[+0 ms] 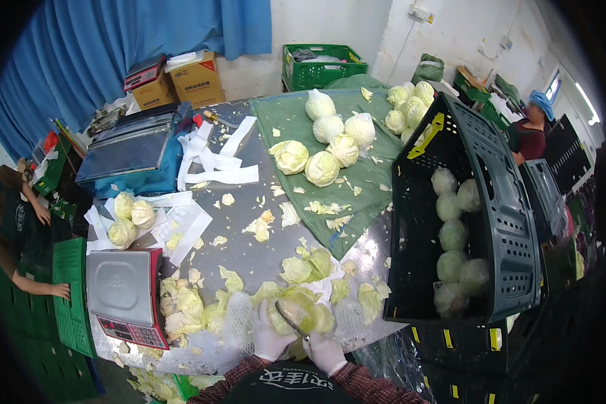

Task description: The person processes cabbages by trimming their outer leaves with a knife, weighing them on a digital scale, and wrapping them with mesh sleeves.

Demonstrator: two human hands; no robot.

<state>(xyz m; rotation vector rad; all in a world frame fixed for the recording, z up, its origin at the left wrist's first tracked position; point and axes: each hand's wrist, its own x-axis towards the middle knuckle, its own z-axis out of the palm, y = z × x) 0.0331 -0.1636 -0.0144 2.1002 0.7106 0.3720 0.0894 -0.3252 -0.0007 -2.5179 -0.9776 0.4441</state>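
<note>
My left hand point(270, 336), in a white glove, holds a cabbage head point(282, 319) from its left side at the table's near edge. In my gloved right hand point(326, 352) is the handle of a curved knife point(292, 320), whose blade lies across the cabbage. Loose outer leaves point(307, 267) lie just beyond the cabbage. White foam netting point(238, 317) is beside my left hand, and another piece of netting point(351, 318) lies to the right. A heap of trimmed leaves point(183, 308) sits further left.
A digital scale point(121, 285) stands at the left, near a few small cabbages point(122, 233). Cabbages point(323, 168) rest on a green cloth point(295, 194). At right, a tipped dark crate point(414, 262) holds wrapped cabbages point(452, 235). One person point(25, 222) stands left, another point(530, 131) far right.
</note>
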